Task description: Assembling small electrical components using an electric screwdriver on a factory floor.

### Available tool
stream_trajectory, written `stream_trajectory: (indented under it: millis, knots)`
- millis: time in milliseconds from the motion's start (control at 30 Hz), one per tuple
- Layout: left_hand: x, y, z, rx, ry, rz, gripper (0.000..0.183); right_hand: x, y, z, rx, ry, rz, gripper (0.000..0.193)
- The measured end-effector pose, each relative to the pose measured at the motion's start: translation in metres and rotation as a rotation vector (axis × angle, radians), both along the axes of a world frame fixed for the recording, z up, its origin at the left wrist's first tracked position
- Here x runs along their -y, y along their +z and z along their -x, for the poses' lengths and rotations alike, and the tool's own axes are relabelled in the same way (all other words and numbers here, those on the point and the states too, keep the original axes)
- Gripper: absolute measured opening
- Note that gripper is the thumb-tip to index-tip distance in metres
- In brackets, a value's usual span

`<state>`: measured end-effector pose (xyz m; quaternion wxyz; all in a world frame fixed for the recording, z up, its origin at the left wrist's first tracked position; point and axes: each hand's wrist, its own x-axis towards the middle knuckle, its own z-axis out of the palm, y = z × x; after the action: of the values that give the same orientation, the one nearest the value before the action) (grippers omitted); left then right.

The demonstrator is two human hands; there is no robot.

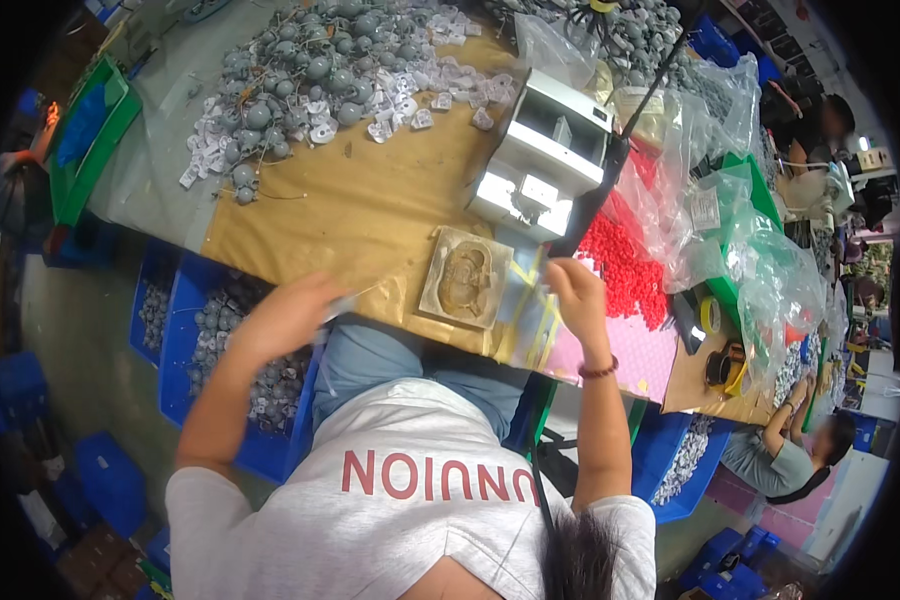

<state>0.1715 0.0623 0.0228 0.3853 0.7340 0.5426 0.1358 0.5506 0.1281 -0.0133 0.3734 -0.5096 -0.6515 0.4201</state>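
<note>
My left hand (295, 308), blurred by motion, is closed at the table's front edge, above a blue bin. A small pale part (340, 306) shows at its fingertips; its kind is too smeared to make out. My right hand (578, 292) is raised with fingers curled together, between the mould-like block and the red parts; whatever it may hold is hidden. The square metal block (462, 278) has a hollow shaped like a small figure and lies at the table edge between my hands. Just behind it stands a white bench machine (545, 150).
Grey ball-shaped parts (315, 70) and white pieces (400, 110) are heaped at the back left. Small red parts (620, 262) lie to the right, beside clear plastic bags (740, 240). A blue bin (175, 365) of grey parts stands below left. Another person (785, 455) works at far right.
</note>
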Motion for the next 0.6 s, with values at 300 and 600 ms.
stream_trajectory:
  millis: [300,600]
  knots:
    - [-0.135,-0.046,-0.010,-0.248,0.116,-0.570,0.031,-0.034,-0.074,-0.075,0.893,-0.248,-0.337,0.013]
    - [-0.237,-0.111,-0.068,-0.415,0.193,-0.807,0.016,-0.043,-0.084,-0.074,0.889,-0.153,-0.370,0.012]
